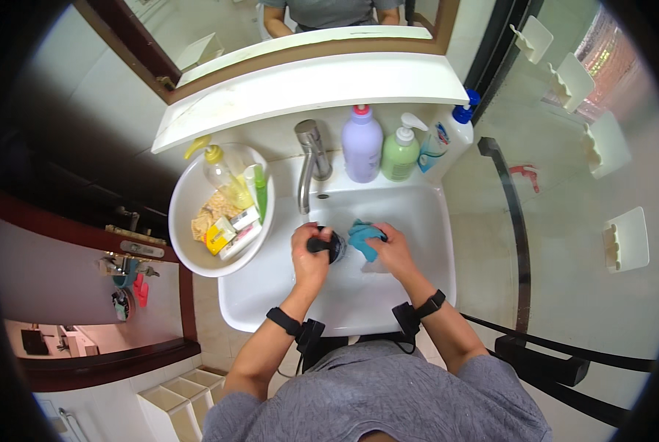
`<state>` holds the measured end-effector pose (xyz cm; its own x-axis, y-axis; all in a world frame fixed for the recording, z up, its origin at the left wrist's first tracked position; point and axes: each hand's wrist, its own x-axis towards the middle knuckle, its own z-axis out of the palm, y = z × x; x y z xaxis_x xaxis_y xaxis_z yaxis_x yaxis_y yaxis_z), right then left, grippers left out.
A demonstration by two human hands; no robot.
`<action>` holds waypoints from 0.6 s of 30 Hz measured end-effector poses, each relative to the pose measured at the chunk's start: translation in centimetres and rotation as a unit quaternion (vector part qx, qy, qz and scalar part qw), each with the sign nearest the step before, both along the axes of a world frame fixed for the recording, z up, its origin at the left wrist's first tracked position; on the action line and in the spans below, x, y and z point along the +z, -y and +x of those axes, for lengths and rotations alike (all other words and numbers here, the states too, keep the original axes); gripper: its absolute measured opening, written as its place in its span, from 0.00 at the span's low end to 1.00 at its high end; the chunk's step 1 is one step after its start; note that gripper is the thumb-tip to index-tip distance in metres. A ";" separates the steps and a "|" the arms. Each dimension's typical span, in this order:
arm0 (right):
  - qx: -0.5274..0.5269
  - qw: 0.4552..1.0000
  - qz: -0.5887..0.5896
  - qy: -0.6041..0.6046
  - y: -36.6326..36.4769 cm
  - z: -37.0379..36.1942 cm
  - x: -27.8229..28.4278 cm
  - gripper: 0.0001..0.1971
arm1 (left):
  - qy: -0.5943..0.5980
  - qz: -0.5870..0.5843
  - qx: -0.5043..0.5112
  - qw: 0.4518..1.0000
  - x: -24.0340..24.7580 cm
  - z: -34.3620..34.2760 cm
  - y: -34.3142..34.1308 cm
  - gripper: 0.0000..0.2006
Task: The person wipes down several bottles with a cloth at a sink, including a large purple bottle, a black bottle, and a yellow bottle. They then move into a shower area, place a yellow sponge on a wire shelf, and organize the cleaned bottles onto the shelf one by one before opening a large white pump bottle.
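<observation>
Below the faucet, my left hand grips a black, rounded object that looks like a bottle or cup with a black knob on top; its exact kind is unclear. A blue cloth is bunched in the fingers of my right hand, a short way to the right of the black object. Both hands are over the basin of the white sink. Straps with black devices sit on both wrists.
A white bowl with a yellow pump bottle and small packages rests on the sink's left rim. Along the back stand a purple bottle, a green pump bottle and a white bottle, beneath a white shelf. A glass panel is on the right.
</observation>
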<state>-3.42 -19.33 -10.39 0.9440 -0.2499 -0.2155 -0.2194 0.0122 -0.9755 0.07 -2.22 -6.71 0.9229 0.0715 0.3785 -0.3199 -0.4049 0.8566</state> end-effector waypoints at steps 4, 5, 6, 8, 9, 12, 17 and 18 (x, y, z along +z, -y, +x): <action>0.097 0.988 -0.008 0.118 -5.1 2.4 2.7 0.16 | -0.052 -0.056 0.095 0.993 -0.1 -0.6 -2.3 0.10; 0.106 0.987 -0.006 0.119 -6.4 2.4 3.4 0.16 | -0.072 -0.055 0.113 0.989 -0.5 -0.5 -2.7 0.13; 0.126 0.975 -0.061 0.174 -7.3 2.2 3.9 0.16 | -0.073 -0.057 0.117 0.989 0.3 -0.4 -2.6 0.13; 0.149 0.955 -0.116 0.227 -8.2 1.7 5.0 0.16 | -0.253 -0.254 0.138 0.923 1.7 -0.2 -2.6 0.19; 0.206 0.925 -0.215 0.237 -8.5 1.6 5.5 0.17 | -0.299 -0.298 0.114 0.899 1.5 -0.1 -3.2 0.22; 0.228 0.866 -0.357 0.265 -10.3 1.4 5.8 0.18 | -0.316 -0.341 0.089 0.881 0.9 -0.6 -4.0 0.21; 0.259 0.876 -0.395 0.093 -12.0 4.8 7.3 0.12 | -0.279 -0.307 0.156 0.897 -2.2 -0.9 -4.3 0.19; 0.258 0.877 -0.394 0.092 -11.9 5.9 7.2 0.12 | -0.280 -0.305 0.155 0.897 -2.3 -0.8 -4.1 0.19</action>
<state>2.45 -7.46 -3.17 0.9760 0.2178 0.0004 0.1646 -0.7365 -0.6561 -0.72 1.83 -8.96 0.8560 0.3937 -0.3352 0.2765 0.1992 0.9401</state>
